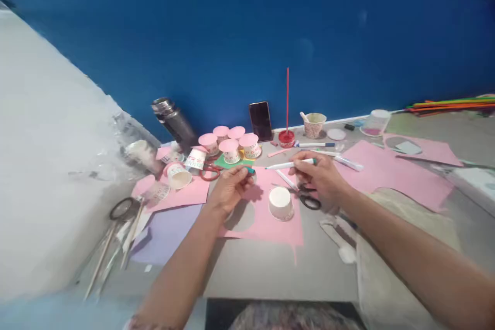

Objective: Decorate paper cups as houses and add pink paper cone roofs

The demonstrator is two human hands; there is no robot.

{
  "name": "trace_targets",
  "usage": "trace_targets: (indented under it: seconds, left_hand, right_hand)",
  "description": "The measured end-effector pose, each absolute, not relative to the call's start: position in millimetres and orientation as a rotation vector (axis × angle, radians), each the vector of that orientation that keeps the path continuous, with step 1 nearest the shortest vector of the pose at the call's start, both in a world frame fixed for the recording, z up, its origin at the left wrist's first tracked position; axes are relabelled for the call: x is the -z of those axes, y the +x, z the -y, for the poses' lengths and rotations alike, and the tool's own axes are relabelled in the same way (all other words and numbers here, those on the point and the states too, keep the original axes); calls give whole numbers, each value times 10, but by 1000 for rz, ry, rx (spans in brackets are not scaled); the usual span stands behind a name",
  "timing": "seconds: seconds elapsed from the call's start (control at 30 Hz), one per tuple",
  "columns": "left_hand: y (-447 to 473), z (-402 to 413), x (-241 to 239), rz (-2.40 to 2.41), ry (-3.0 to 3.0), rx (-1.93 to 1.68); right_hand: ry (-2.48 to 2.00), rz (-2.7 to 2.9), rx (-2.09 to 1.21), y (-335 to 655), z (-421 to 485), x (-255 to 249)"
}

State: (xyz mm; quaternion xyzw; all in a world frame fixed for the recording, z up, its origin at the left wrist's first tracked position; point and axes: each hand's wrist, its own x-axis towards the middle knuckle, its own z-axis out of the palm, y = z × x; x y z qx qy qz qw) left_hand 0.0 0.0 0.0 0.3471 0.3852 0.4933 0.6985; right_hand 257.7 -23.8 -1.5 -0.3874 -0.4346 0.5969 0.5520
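One teal marker cap (251, 170) is pinched in the fingers of the left hand (232, 185), while the fingers of the right hand (319, 172) grip an uncapped white marker (284, 165), its tip pointing toward the cap but apart from it. Below and between both sets of fingers, an upturned paper cup (281, 203) sits on pink paper (270, 232) on the tabletop (263, 273). Black-handled scissors (311, 207) lie just below the right fingers; beyond the left fingers stand pink-topped paper cups (231, 155).

Left hand (230, 186) and right hand (319, 174) apart, fingers (238, 174) pinched; both bare forearms (402, 250) extended forward.
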Motion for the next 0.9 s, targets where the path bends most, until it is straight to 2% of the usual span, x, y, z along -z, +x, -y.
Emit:
trace_targets:
  seconds: [0.9]
  left_hand:
    - [189, 200, -6, -978, 1024, -1032]
  right_hand:
    - [-970, 1363, -1274, 2515, 305, 131]
